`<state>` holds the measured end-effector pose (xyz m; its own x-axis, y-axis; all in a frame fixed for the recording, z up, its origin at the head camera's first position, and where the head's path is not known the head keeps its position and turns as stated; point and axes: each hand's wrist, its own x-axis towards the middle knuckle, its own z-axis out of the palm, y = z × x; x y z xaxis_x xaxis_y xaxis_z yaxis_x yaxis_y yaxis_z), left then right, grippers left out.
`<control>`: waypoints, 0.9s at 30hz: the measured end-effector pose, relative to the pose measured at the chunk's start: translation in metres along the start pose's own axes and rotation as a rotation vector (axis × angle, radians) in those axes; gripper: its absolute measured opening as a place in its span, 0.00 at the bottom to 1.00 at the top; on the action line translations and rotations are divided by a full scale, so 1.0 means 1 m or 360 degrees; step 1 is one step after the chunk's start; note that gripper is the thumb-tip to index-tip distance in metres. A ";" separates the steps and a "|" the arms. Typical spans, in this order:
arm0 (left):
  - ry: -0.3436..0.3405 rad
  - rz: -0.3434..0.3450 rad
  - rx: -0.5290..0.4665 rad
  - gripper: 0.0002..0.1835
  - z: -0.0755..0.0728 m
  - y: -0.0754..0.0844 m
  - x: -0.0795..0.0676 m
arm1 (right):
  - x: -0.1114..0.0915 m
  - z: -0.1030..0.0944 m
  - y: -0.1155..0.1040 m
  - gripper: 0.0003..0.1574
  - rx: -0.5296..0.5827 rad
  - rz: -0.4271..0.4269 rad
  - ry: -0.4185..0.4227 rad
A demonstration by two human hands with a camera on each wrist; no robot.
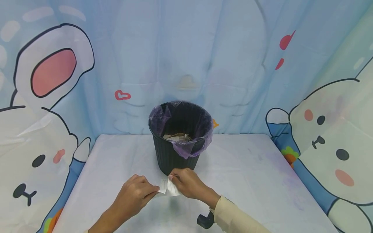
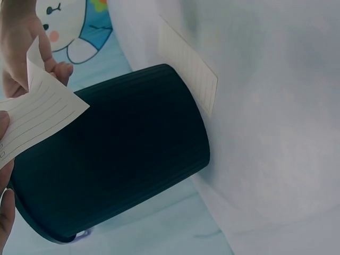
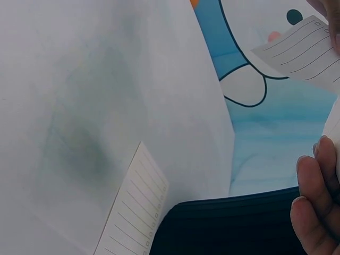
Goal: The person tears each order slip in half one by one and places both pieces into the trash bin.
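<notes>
In the head view both hands meet low in front of the bin. My left hand (image 1: 135,192) pinches lined white paper (image 3: 305,53) between thumb and fingers. Close on its right, my right hand (image 1: 187,183) pinches a white part of paper (image 1: 174,190), which hangs below its fingers. One part of the paper stands up at an angle to the other in the left wrist view; I cannot tell whether they are still joined. Another lined paper slip (image 2: 194,69) lies on the white table beside the bin's base.
A black bin (image 1: 172,160) with a purple liner (image 1: 189,149) stands at the table's (image 1: 122,155) back middle, paper scraps (image 1: 176,137) inside. Behind hangs a blue cartoon curtain (image 1: 186,48). A black object (image 1: 205,221) shows beside the right sleeve (image 1: 233,216).
</notes>
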<state>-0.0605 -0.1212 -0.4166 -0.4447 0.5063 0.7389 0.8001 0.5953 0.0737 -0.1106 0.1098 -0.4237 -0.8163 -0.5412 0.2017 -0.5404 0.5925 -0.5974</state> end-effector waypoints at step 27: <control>0.0026 0.0016 -0.0017 0.13 -0.002 0.002 0.001 | -0.001 0.001 0.002 0.08 -0.0004 0.0002 0.0019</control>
<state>-0.0589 -0.1209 -0.4142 -0.4302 0.5016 0.7505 0.8087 0.5836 0.0735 -0.1111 0.1109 -0.4253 -0.8193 -0.5334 0.2104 -0.5401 0.5946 -0.5957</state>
